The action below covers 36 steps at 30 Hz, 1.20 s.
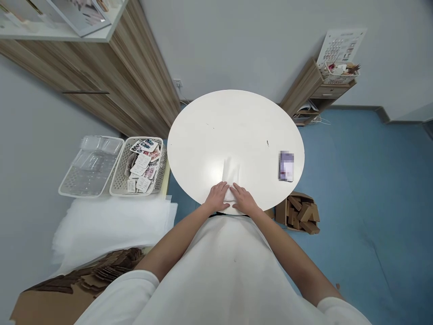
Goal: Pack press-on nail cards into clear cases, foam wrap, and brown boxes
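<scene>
A narrow, folded white sheet (231, 171), thin and slightly see-through, lies on the round white table (233, 122) close to its front edge. My left hand (217, 197) rests on the sheet's left side, fingers stretched forward and thumb spread inward. From the right, my right hand (244, 198) presses on the same sheet with its fingers laid out and its thumb apart. Between the hands is a thicker folded part of the sheet (230, 195); whether anything lies inside it I cannot tell.
A blurred purple item (286, 166) lies at the table's right. On the left stand a basket of printed cards (113, 183) and a basket of clear plastic packs (67, 192). White sheets (115, 221) and flat cardboard (54, 302) are nearer me. A box of brown cartons (280, 213) stands right.
</scene>
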Motion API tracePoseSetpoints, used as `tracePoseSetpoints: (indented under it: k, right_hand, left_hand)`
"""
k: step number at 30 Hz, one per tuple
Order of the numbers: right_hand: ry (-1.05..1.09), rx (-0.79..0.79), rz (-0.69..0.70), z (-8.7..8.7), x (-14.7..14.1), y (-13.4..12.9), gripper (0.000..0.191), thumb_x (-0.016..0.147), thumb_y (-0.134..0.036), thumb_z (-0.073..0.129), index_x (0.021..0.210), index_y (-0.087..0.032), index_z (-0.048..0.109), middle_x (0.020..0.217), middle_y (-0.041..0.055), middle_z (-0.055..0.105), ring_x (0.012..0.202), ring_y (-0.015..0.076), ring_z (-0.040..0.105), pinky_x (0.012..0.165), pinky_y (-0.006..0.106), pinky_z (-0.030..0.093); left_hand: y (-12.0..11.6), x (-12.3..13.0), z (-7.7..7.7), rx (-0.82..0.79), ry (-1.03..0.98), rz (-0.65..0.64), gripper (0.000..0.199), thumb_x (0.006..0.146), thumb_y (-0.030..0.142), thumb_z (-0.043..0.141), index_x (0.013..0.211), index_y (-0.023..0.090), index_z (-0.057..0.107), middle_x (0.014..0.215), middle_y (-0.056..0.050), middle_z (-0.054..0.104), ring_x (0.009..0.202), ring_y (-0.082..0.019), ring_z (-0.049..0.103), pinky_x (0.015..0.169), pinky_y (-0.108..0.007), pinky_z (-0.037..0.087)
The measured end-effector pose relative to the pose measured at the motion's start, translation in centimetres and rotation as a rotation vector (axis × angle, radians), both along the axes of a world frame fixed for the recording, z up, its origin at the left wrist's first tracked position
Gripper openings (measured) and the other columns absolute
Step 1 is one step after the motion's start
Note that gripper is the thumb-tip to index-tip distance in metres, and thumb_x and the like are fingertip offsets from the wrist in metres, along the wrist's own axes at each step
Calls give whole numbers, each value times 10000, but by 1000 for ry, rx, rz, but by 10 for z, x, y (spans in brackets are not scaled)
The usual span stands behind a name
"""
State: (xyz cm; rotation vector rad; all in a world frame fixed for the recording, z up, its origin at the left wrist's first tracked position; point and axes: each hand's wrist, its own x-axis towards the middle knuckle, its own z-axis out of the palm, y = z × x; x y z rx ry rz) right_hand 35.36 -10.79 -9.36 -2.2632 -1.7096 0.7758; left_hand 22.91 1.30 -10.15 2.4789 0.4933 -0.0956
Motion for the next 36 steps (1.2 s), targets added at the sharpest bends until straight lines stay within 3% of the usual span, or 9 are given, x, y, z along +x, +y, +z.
tracePoseSetpoints:
  k: [4, 8, 11, 16, 20, 23, 27, 31, 36]
  right_hand:
    - [69, 28, -36, 3, 0, 4, 628, 664, -106, 529, 1269, -148, 367, 1337, 147, 349, 1125, 263, 418, 910, 390, 376]
    - [265, 22, -70, 11, 5, -1, 591, 652, -184, 557, 1224, -166, 410, 1256, 119, 421, 1097, 245, 446, 899, 368, 392]
    - [412, 0, -149, 15, 14, 1, 465, 686, -192, 511, 1149, -197, 470, 1165, 89, 486, 1037, 217, 483, 885, 356, 391]
    - [550, -17, -386, 14, 30, 21, 114, 720, -252, 448, 749, -191, 540, 913, 42, 512, 792, 171, 512, 688, 297, 422]
    - [562, -9, -471, 6, 35, 33, 156, 744, -282, 392, 622, -199, 445, 685, -7, 461, 604, 134, 433, 541, 257, 355]
    - [531, 5, -543, -1, 34, 36, 168, 769, -303, 352, 650, -208, 424, 659, -16, 445, 596, 137, 414, 540, 260, 338]
    - [483, 19, -634, -6, 29, 38, 189, 792, -360, 348, 759, -208, 456, 732, 3, 491, 650, 157, 451, 588, 286, 375]
    - [437, 73, -701, -10, 25, 38, 309, 794, -359, 383, 1045, -190, 445, 925, 56, 528, 798, 186, 503, 705, 329, 419]
    - [386, 152, -751, -12, 14, 24, 506, 791, -339, 425, 1262, -193, 309, 1182, 123, 423, 828, 189, 527, 777, 378, 444]
  left_hand:
    - [4, -1, 4, -51, -7, -8, 696, 580, 130, 566, 1244, 187, 362, 1313, -114, 408, 1225, -274, 346, 993, -409, 288]
    - [10, -5, 8, -168, -15, -28, 661, 578, 127, 539, 1217, 200, 390, 1192, -88, 507, 1098, -272, 452, 924, -412, 354]
    - [16, -2, 8, -275, -19, 64, 450, 630, 151, 511, 1078, 195, 494, 1043, -72, 562, 967, -235, 517, 857, -381, 406]
    - [23, 12, 6, -375, -20, 232, 175, 732, 194, 435, 859, 188, 555, 925, -60, 539, 864, -190, 527, 757, -328, 449]
    - [23, 17, 2, -432, -11, 327, 204, 787, 237, 414, 956, 185, 516, 907, -46, 560, 801, -165, 531, 711, -302, 453]
    - [22, 17, -3, -459, -36, 399, 278, 804, 268, 436, 1069, 189, 467, 932, -42, 568, 780, -149, 535, 720, -294, 453]
    - [20, 19, -6, -361, -24, 424, 272, 811, 263, 438, 1069, 193, 489, 922, -48, 542, 749, -150, 525, 702, -296, 449]
    - [18, 23, -5, -254, 37, 381, 262, 838, 274, 384, 1048, 194, 519, 822, -43, 514, 724, -170, 514, 658, -305, 441]
    - [14, 21, -6, -268, 5, 483, 498, 836, 291, 413, 1306, 180, 291, 1020, -84, 499, 814, -177, 522, 724, -330, 453]
